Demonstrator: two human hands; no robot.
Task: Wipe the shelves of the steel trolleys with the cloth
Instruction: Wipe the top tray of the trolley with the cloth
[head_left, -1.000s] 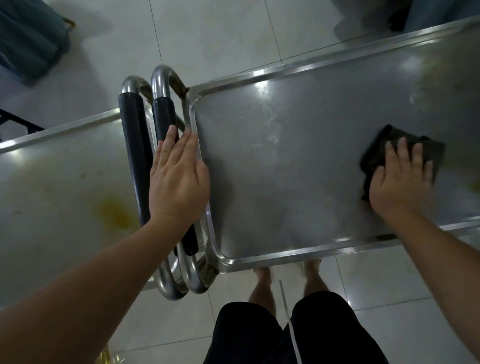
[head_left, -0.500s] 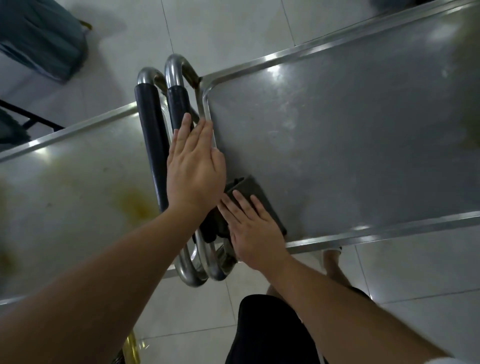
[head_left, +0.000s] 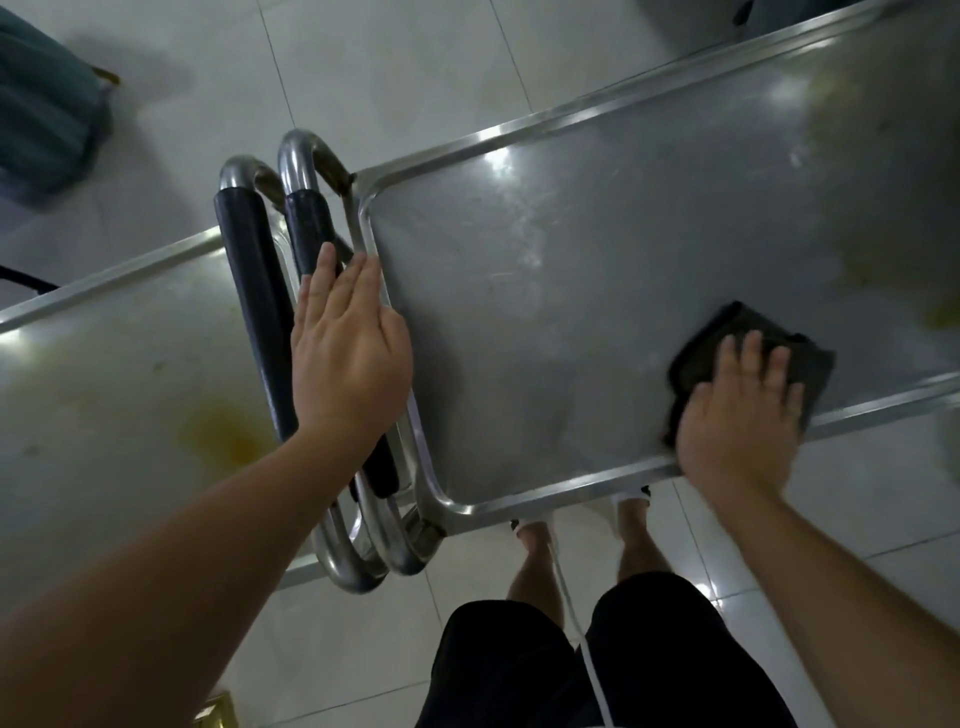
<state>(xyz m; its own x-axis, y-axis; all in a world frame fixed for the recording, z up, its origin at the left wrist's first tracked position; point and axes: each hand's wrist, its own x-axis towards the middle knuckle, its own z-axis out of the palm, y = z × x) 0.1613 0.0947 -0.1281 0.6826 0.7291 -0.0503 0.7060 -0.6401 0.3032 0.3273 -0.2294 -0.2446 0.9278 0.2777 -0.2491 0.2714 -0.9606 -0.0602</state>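
Observation:
Two steel trolleys stand end to end, their black-padded handles (head_left: 306, 249) side by side in the middle. The right trolley's top shelf (head_left: 571, 291) is grey and shiny, with yellowish smears at its far right. My right hand (head_left: 737, 421) lies flat, fingers straight, pressing a dark folded cloth (head_left: 810, 364) onto that shelf near its front rim. My left hand (head_left: 348, 358) rests flat with straight fingers on the shelf's left rim and the nearer handle. The left trolley's shelf (head_left: 104, 395) bears a yellow-brown stain (head_left: 223, 431).
The floor is pale tile. A blue-green ribbed object (head_left: 47, 114) sits at the upper left. My bare legs, sandalled feet (head_left: 535, 530) and dark shorts are below the right trolley's front rim. A small brass-coloured thing (head_left: 215, 712) shows at the bottom edge.
My right hand has swept the cloth from the shelf's front left corner, beside my left hand, rightward along the front rim. My left hand has stayed on the rim.

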